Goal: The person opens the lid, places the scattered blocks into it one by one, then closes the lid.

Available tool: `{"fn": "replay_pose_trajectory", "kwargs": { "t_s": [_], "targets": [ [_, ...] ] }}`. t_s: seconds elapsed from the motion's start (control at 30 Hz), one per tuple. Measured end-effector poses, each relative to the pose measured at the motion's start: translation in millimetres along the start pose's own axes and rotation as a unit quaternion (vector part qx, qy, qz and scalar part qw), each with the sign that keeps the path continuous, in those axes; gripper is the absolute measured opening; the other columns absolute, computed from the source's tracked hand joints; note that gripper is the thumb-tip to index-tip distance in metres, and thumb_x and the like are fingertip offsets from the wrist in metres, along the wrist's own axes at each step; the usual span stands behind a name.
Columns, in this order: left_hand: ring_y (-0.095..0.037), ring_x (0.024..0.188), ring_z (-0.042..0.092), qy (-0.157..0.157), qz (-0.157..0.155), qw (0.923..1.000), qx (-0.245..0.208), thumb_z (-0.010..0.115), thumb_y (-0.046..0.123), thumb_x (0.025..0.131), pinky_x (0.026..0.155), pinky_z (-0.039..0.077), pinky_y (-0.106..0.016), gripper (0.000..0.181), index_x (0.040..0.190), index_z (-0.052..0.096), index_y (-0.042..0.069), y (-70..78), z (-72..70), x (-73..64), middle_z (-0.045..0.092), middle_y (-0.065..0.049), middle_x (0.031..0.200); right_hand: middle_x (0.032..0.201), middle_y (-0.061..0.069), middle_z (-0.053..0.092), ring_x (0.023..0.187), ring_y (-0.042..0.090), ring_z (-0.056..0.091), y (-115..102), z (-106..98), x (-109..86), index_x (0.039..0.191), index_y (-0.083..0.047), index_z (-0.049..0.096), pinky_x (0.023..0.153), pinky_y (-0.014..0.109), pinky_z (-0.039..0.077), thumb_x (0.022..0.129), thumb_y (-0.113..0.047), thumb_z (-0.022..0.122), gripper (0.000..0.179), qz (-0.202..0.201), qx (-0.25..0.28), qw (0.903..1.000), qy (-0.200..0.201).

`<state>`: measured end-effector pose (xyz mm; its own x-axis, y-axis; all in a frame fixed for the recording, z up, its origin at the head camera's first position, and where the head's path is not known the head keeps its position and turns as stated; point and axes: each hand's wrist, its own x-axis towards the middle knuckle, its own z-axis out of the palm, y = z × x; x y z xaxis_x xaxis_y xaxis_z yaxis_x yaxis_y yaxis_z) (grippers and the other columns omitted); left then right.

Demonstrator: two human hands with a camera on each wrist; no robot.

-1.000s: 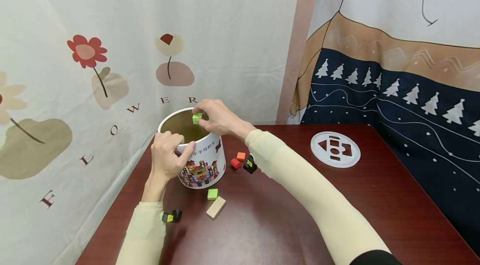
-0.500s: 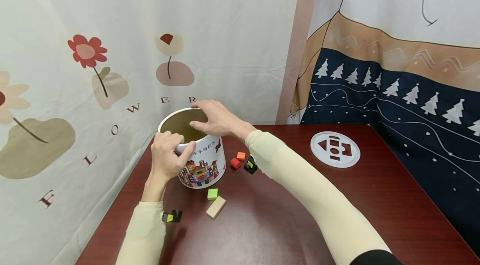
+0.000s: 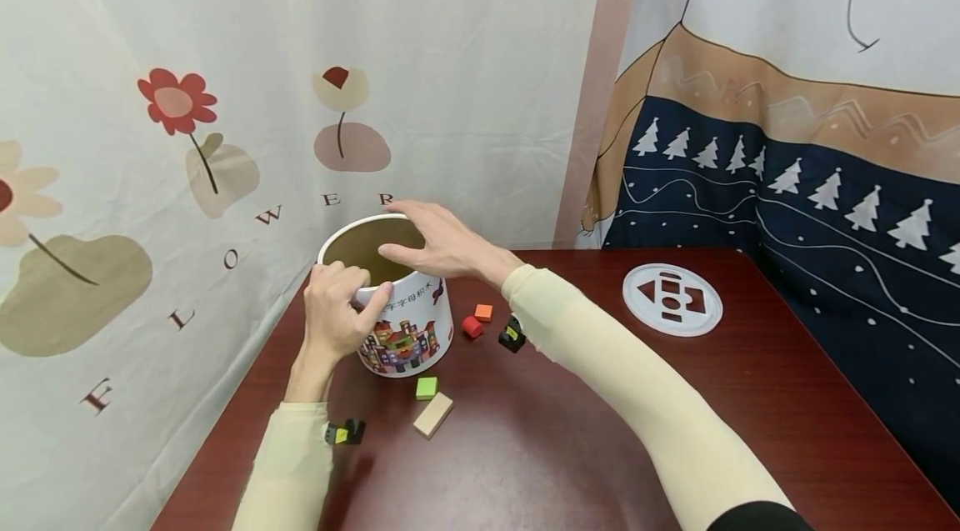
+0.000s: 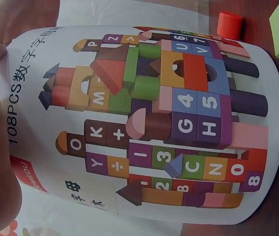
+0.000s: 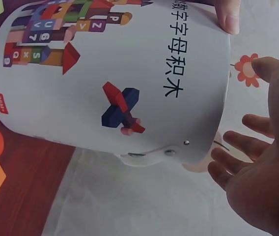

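Observation:
A white printed bucket (image 3: 408, 323) stands upright at the table's back left, with a picture of toy blocks on its side. My left hand (image 3: 335, 310) grips its near rim, thumb outside and fingers over the edge. Above the mouth's right side is my right hand (image 3: 442, 241), holding nothing, its thumb and fingers spread apart. The right wrist view shows that hand (image 5: 262, 142) beyond the rim with fingers loosely bent. In front of the bucket lie a green block (image 3: 427, 388) and a plain wooden block (image 3: 433, 415). The bucket's bottom is hidden.
Right of the bucket lie a red cylinder block (image 3: 472, 327) and an orange block (image 3: 483, 313). A round white lid (image 3: 672, 300) with shaped holes rests farther right on the dark red table (image 3: 570, 423). Printed cloth (image 3: 480, 97) hangs behind the table.
A green block was pinched in my right hand over the bucket a second ago; the fingers have parted and it is out of sight. The right hand has since shifted slightly right.

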<state>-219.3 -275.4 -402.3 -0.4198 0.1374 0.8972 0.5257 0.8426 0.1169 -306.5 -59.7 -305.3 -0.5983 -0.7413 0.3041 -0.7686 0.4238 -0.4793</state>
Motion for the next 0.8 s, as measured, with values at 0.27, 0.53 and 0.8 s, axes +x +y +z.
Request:
{"fn": "replay_pose_trajectory", "kwargs": {
  "t_s": [0.27,0.53,0.8],
  "targets": [
    [-0.025,0.06,0.038,0.0,-0.001,1.0,0.002,0.062,0.042,0.096,0.075,0.036,-0.052,0.047,0.064,0.046,0.012,0.1,1.3,0.4,0.043,-0.004,0.057,0.166,0.01,0.06,0.156,0.032,0.054,13.6,-4.7,-31.5,0.166,-0.013,0.05,0.13,0.053,0.044,0.106,-0.047,0.07,0.072,-0.052,0.029,0.997,0.049],
    [-0.025,0.062,0.04,-0.012,-0.007,0.9999,0.008,0.063,0.041,0.095,0.077,0.037,-0.052,0.046,0.064,0.048,0.01,0.2,-0.1,0.0,0.045,-0.006,0.057,0.171,0.007,0.055,0.162,0.029,0.05,28.5,-0.6,-74.3,0.168,-0.013,0.048,0.134,0.058,0.039,0.105,-0.045,0.075,0.076,-0.033,0.039,0.9964,0.067],
    [-0.026,0.061,0.039,0.0,-0.006,1.0,0.003,0.064,0.04,0.094,0.075,0.036,-0.052,0.047,0.064,0.046,0.01,0.2,-0.1,-0.6,0.044,-0.006,0.057,0.171,0.01,0.055,0.163,0.031,0.05,55.2,25.9,-105.1,0.166,-0.013,0.052,0.136,0.055,0.038,0.104,-0.041,0.079,0.073,-0.02,0.028,0.9968,0.073]
  ]
}}
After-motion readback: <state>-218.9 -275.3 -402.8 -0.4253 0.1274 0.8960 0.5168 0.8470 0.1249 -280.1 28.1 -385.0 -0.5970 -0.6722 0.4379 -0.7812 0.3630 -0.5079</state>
